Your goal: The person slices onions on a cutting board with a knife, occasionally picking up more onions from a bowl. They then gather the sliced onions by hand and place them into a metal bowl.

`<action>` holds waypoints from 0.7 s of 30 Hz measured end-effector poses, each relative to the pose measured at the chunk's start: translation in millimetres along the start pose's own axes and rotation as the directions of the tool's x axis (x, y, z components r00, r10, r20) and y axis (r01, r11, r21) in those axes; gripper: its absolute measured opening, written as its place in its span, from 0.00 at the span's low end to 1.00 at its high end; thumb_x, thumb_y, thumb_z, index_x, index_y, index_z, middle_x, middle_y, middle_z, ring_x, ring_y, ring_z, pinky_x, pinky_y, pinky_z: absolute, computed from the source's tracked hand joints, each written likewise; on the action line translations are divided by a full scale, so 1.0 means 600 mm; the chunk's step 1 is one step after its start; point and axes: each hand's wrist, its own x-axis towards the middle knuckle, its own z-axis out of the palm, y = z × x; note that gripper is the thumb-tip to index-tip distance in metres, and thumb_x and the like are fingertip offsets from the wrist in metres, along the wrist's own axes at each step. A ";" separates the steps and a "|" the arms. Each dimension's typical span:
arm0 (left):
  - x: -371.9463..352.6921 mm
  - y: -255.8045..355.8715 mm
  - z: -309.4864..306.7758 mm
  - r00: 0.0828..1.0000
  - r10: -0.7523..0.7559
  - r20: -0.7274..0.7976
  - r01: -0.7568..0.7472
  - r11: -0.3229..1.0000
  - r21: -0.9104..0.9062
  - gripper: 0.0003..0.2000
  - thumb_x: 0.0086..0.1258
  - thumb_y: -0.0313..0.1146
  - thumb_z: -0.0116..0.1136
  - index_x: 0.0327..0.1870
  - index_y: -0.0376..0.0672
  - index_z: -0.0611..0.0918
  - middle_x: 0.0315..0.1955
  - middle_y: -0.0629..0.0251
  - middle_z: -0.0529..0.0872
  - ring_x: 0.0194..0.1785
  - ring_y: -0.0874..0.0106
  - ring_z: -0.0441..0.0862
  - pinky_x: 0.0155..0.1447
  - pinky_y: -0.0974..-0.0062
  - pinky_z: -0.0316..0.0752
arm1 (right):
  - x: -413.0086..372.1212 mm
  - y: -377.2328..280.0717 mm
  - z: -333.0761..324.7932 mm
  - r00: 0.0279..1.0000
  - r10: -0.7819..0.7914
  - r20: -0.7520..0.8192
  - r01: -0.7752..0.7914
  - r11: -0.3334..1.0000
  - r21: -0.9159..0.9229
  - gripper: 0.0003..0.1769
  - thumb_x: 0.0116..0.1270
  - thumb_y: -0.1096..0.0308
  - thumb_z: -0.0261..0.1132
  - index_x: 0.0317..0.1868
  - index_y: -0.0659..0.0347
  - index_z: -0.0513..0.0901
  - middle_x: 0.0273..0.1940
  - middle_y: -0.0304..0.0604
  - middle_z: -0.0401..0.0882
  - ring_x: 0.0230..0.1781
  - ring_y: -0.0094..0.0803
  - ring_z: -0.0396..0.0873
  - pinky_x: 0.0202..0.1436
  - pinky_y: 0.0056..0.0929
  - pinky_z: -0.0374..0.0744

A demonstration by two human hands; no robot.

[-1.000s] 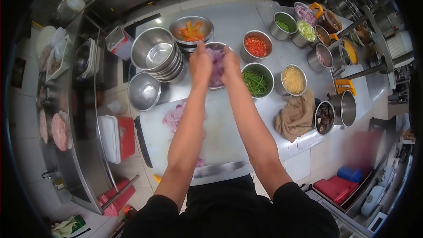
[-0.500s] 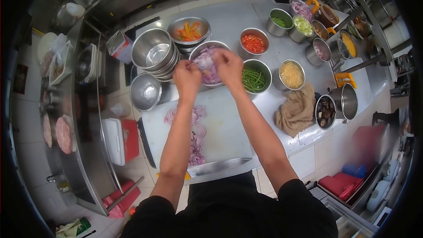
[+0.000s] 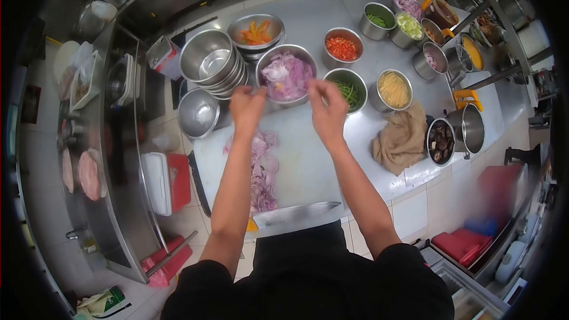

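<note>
Sliced red onion [image 3: 288,74] fills a steel bowl [image 3: 262,90] beyond the cutting board [image 3: 302,148]. My left hand [image 3: 247,106] is just left of the bowl's near rim, over the board's far edge, fingers bent and apart, with nothing visible in them. My right hand [image 3: 329,108] hovers at the bowl's right side, near the green beans [image 3: 348,92], its fingers apart and holding nothing I can see. More onion slices [image 3: 264,175] lie in a strip on the board's left half. A knife [image 3: 302,213] rests along the board's near edge.
Stacked steel bowls [image 3: 207,62] and a bowl of orange pepper strips [image 3: 256,34] stand back left. To the right are chopped red pepper [image 3: 342,49], yellow strips [image 3: 393,90], a brown cloth [image 3: 399,140] and a pot of dark mushrooms [image 3: 440,142]. Several more containers stand back right.
Both hands have come out from over the onion bowl, my left hand slightly nearer and my right hand to the right and nearer. The fingers have parted, and the onion shows more fully.
</note>
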 end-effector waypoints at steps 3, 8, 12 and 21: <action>0.018 0.003 0.020 0.938 -0.173 0.300 0.279 0.892 -0.357 0.08 0.59 0.27 0.66 0.33 0.31 0.80 0.24 0.58 0.83 0.20 0.70 0.79 0.21 0.73 0.73 | -0.080 0.012 -0.035 0.984 -0.027 0.178 0.046 0.993 -0.107 0.09 0.64 0.74 0.70 0.44 0.65 0.85 0.40 0.47 0.85 0.38 0.38 0.83 0.46 0.33 0.79; 0.016 0.024 0.031 0.962 -0.025 0.272 0.156 0.868 -0.471 0.03 0.53 0.19 0.58 0.27 0.35 0.77 0.20 0.63 0.79 0.16 0.75 0.72 0.19 0.74 0.69 | -0.154 0.045 -0.034 0.843 -0.065 0.534 0.226 0.943 -0.243 0.35 0.56 0.62 0.76 0.62 0.64 0.77 0.61 0.58 0.74 0.63 0.55 0.70 0.67 0.48 0.72; -0.044 0.063 -0.076 0.969 -0.009 0.247 0.133 0.863 -0.488 0.03 0.56 0.20 0.56 0.29 0.33 0.82 0.22 0.64 0.82 0.21 0.75 0.76 0.24 0.76 0.70 | -0.159 0.036 0.003 0.800 -0.010 0.600 0.251 0.914 -0.319 0.43 0.54 0.55 0.77 0.67 0.65 0.71 0.68 0.63 0.65 0.70 0.61 0.61 0.73 0.52 0.65; -0.172 -0.098 -0.429 0.978 -0.203 -0.037 0.142 0.792 -0.594 0.21 0.49 0.17 0.49 0.47 0.27 0.82 0.31 0.63 0.85 0.29 0.76 0.78 0.34 0.81 0.73 | -0.165 0.042 0.138 0.721 -0.086 0.688 0.324 0.919 -0.224 0.36 0.59 0.50 0.72 0.61 0.67 0.78 0.68 0.63 0.66 0.73 0.64 0.58 0.77 0.50 0.61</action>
